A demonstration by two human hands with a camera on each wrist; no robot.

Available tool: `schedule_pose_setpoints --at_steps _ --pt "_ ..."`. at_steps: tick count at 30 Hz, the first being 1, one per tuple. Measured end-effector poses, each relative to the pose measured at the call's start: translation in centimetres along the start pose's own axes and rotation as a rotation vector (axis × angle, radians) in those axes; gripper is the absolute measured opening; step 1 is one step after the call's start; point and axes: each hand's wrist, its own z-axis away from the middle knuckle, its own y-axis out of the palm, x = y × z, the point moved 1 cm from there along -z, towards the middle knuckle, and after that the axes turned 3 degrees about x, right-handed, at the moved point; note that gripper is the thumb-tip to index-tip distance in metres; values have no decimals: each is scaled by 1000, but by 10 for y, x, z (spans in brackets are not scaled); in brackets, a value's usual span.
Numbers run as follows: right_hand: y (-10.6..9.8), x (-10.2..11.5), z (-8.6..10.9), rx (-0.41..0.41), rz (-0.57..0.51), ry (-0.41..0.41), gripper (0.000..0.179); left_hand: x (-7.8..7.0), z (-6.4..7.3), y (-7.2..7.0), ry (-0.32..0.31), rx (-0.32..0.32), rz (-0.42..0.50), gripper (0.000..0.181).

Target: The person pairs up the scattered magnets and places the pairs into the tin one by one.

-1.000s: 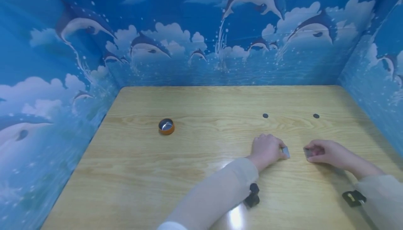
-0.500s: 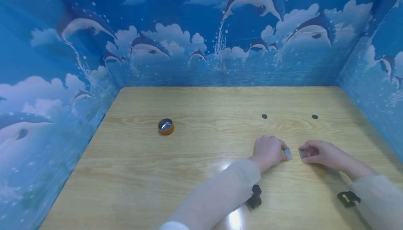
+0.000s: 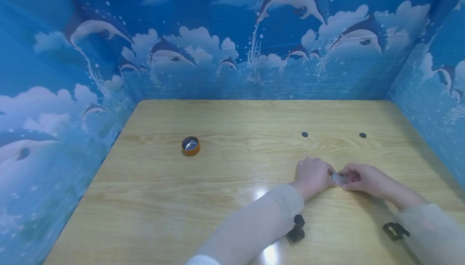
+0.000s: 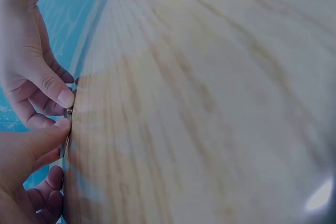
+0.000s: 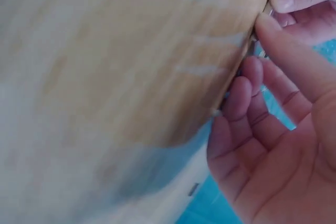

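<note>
My left hand (image 3: 313, 177) rests low over the right half of the wooden table. Between thumb and fingers it pinches a small flat light-grey piece (image 3: 335, 177). Opposite it, my right hand (image 3: 368, 181) pinches a second small flat grey piece (image 3: 345, 179). In the head view the two pieces meet edge to edge or overlap; which one, I cannot tell. The left wrist view shows the thumbs of the left hand (image 4: 23, 156) and right hand (image 4: 39, 74) close together at the thin pieces. Fingers cover much of both pieces, so their exact kind is unclear.
A small orange round bowl (image 3: 190, 151) with a shiny metal inside stands on the left of the table (image 3: 163, 200). Two dark flat discs, one disc (image 3: 304, 134) left of the other disc (image 3: 363, 135), lie beyond the hands. A dolphin-printed curtain (image 3: 218, 83) encloses the table.
The right hand has moved left with its grey piece, and the left hand slightly right. The gap between the two pieces has closed. The bowl and discs stay in place.
</note>
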Motion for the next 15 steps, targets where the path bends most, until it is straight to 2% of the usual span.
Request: schedule_pose_setpoints --at_steps 5,10,15 --pt "1 5 0 17 25 19 36 -1 0 0 5 1 6 35" --pt "6 5 3 23 25 -22 44 0 0 0 16 1 9 37" --pt "8 5 3 21 21 -54 42 1 1 -1 28 -5 3 36"
